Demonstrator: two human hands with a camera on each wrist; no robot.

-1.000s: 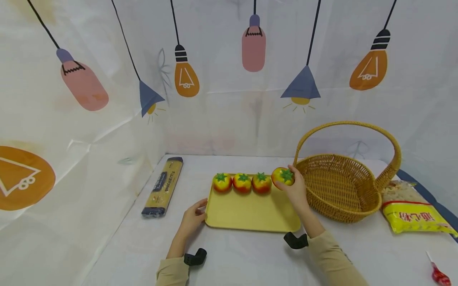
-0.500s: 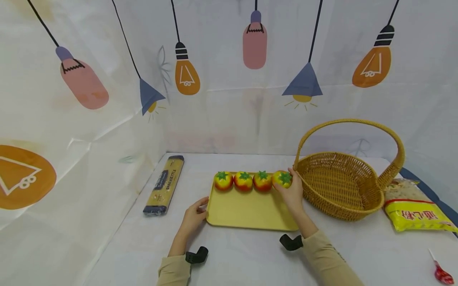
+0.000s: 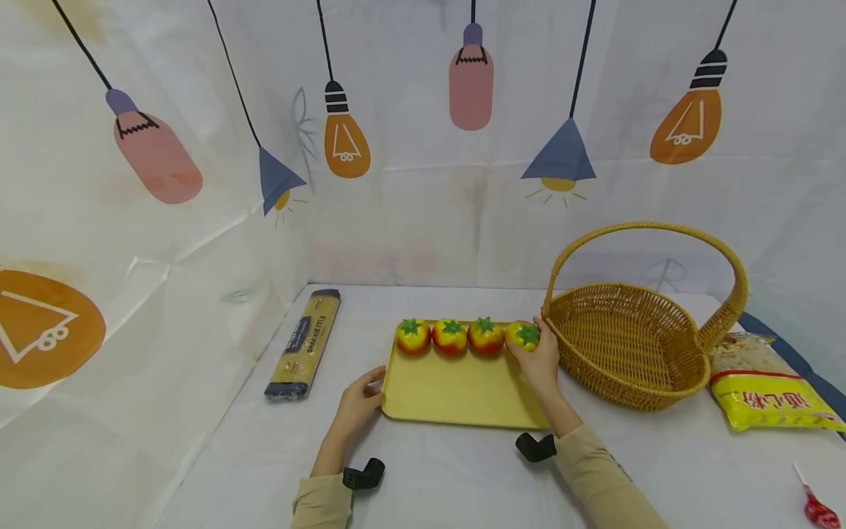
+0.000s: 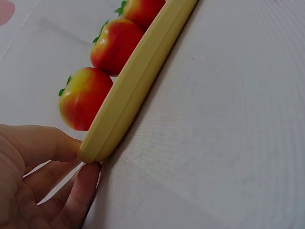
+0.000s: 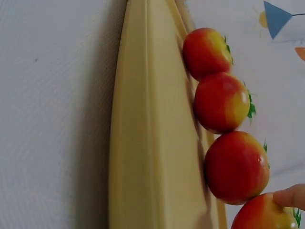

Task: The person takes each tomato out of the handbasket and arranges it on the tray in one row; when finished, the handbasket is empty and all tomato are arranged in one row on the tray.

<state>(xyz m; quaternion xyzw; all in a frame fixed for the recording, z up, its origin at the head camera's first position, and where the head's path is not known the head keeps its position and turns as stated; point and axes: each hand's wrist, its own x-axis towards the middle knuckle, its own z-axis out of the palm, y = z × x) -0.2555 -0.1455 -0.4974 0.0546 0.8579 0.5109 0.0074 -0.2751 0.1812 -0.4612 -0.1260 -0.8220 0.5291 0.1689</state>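
A shallow yellow tray (image 3: pixel 463 393) lies on the white table, bearing a row of red-and-yellow tomatoes with green leafy tops along its far edge. My left hand (image 3: pixel 357 402) pinches the tray's left side; the left wrist view shows thumb and fingers meeting at the tray's rim (image 4: pixel 128 95). At the right end of the row my right hand (image 3: pixel 540 364) holds the last tomato (image 3: pixel 522 335) between thumb and fingers. In the right wrist view one fingertip (image 5: pixel 291 196) touches that tomato (image 5: pixel 262 214), which sits against its neighbour (image 5: pixel 237 168). The rest of the right hand is out of that view.
Just right of my right hand stands a wicker basket (image 3: pixel 621 397) with a tall handle. Beyond it lies a yellow-and-clear food bag (image 3: pixel 769 397). A spaghetti pack (image 3: pixel 304 345) is at the left, and a red lollipop (image 3: pixel 819 510) at the lower right.
My right hand has moved left and slightly down, bringing its tomato from a gap at the right into line beside the others. The left hand stays at the tray's edge.
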